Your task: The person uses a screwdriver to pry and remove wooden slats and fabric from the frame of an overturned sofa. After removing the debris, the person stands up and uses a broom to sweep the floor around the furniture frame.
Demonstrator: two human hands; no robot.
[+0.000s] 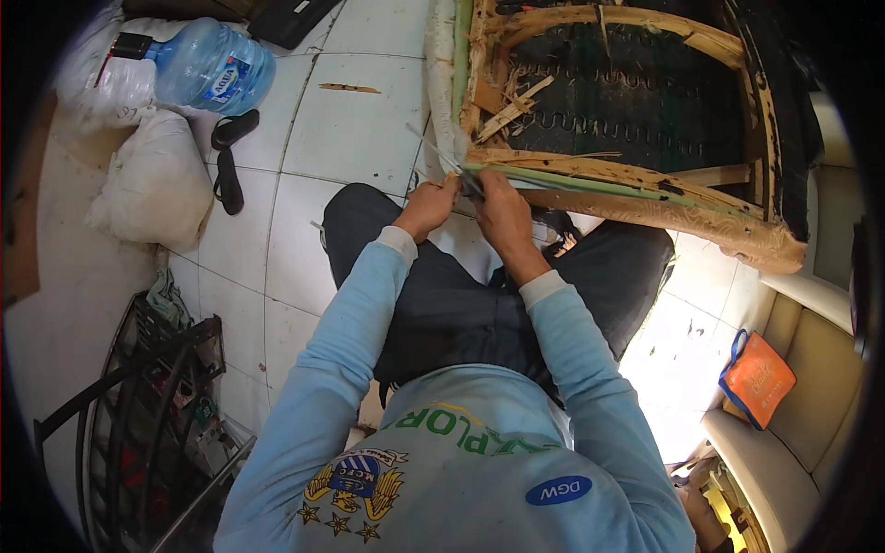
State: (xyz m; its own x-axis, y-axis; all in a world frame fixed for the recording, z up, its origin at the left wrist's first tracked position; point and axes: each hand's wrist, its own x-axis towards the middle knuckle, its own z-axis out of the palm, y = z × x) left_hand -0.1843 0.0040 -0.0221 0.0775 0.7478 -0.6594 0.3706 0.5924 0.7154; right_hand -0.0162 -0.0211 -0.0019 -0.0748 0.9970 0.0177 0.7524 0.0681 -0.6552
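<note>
In front of me is a wooden seat frame (590,164), its padding partly stripped, with a green strip (636,187) along its near edge. At the frame's near left corner, my left hand (429,206) is closed in a pinch; its fingers hide most of what they hold. Beside it, my right hand (505,217) is wrapped around a small dark grey tool (471,182), whose kind I cannot make out. A thin pale strip (427,141) sticks up and left from between the hands. Zigzag springs (590,120) cross the frame's dark inside.
Broken wood slivers (516,109) lie inside the frame, and another sliver (350,88) on the tiled floor. A large blue water bottle (214,69), black sandals (228,161) and a white sack (157,180) are at left. Below stands a black metal rack (138,396). An orange pouch (758,378) rests on a beige seat at right.
</note>
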